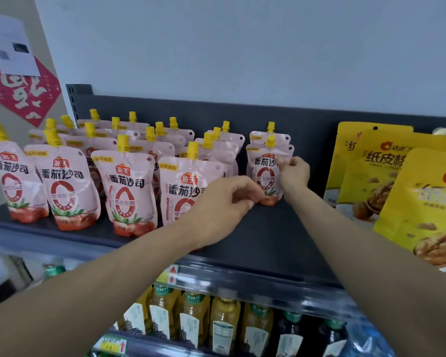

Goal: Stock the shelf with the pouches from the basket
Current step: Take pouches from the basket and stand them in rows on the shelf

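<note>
Several pink spouted pouches with yellow caps stand in rows on the dark shelf (263,243). One pouch (264,173) stands upright at the right end of the rows, in front of another. My right hand (292,173) pinches its upper right edge. My left hand (227,202) pinches its lower left corner, fingers curled. The front pouch (183,186) of the neighbouring row is partly hidden behind my left hand. The basket is out of view.
Yellow walnut bags (386,171) stand on the shelf's right side. Bare shelf lies in front of the held pouch. Below the shelf edge, bottles (224,323) of yellow drink fill a lower tier. A red paper decoration (21,91) hangs on the left wall.
</note>
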Available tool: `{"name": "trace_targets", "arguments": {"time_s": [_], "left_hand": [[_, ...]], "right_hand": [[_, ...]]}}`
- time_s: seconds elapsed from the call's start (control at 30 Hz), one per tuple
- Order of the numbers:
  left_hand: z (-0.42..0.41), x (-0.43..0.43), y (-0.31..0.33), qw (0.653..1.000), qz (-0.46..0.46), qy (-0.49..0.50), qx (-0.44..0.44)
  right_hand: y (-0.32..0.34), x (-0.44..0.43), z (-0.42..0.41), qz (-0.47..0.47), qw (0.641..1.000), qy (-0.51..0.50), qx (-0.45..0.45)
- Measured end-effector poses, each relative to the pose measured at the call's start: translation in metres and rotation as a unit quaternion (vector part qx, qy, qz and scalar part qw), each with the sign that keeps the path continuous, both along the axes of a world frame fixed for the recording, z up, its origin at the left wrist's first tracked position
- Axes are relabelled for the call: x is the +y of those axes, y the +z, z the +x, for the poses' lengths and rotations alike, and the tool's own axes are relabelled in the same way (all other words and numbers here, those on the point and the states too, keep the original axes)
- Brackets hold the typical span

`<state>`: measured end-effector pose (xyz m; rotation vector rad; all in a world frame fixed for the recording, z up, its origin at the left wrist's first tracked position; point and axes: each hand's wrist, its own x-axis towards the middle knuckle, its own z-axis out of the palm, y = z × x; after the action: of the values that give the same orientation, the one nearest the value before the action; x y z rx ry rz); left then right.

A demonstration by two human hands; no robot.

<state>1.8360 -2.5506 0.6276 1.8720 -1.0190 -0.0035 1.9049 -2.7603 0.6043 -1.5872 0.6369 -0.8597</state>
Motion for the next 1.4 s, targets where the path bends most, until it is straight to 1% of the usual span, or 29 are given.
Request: {"name": "trace_targets", "arguments": {"time_s": [0.23, 0.37, 0.47, 0.6, 0.73, 0.8, 0.87, 0.93, 1.0, 1.07, 1.13, 1.2, 1.23, 1.33, 1.4], "left_hand": [[-0.005, -0.002, -0.001, 1.000, 0.016, -0.004, 0.015], [-0.007, 0.003, -0.002, 1.000, 0.012, -0.005, 0.015], [-0.010, 0.010, -0.004, 1.000, 0.000, -0.011, 0.017], [-0.024, 0.028, -0.016, 0.999, 0.021, -0.043, 0.009], [-0.036, 0.059, -0.047, 0.990, 0.092, -0.100, 0.035], [-0.038, 0.078, -0.073, 0.980, 0.150, -0.121, 0.051], [-0.038, 0.096, -0.107, 0.966, 0.213, -0.130, 0.073], [-0.035, 0.113, -0.145, 0.951, 0.263, -0.131, 0.097], [-0.033, 0.131, -0.183, 0.935, 0.305, -0.131, 0.127], [-0.029, 0.149, -0.219, 0.915, 0.343, -0.130, 0.169], [-0.025, 0.165, -0.251, 0.896, 0.368, -0.125, 0.216], [-0.021, 0.180, -0.280, 0.879, 0.379, -0.097, 0.273], [-0.019, 0.187, -0.294, 0.872, 0.390, -0.076, 0.285], [-0.012, 0.205, -0.342, 0.848, 0.448, 0.000, 0.283], [-0.010, 0.213, -0.374, 0.837, 0.449, 0.040, 0.311]], "right_hand": [[0.001, 0.001, -0.008, -0.010, 0.999, 0.008, 0.029], [0.002, 0.006, -0.020, -0.024, 0.998, -0.046, 0.041], [0.001, 0.018, -0.037, -0.049, 0.995, -0.083, 0.036], [-0.004, 0.049, -0.077, -0.107, 0.992, -0.072, -0.002], [-0.025, 0.100, -0.139, -0.163, 0.986, -0.010, -0.023], [-0.044, 0.134, -0.172, -0.162, 0.986, 0.019, -0.024], [-0.074, 0.164, -0.193, -0.155, 0.987, 0.038, -0.004], [-0.113, 0.189, -0.205, -0.142, 0.988, 0.050, 0.041], [-0.159, 0.207, -0.213, -0.114, 0.985, 0.067, 0.113], [-0.206, 0.220, -0.219, -0.068, 0.977, 0.085, 0.186], [-0.244, 0.230, -0.224, -0.032, 0.965, 0.106, 0.239], [-0.275, 0.237, -0.227, -0.030, 0.941, 0.120, 0.314], [-0.288, 0.240, -0.229, -0.042, 0.927, 0.122, 0.352], [-0.330, 0.243, -0.233, -0.044, 0.883, 0.140, 0.446], [-0.356, 0.241, -0.232, -0.035, 0.852, 0.145, 0.501]]}}
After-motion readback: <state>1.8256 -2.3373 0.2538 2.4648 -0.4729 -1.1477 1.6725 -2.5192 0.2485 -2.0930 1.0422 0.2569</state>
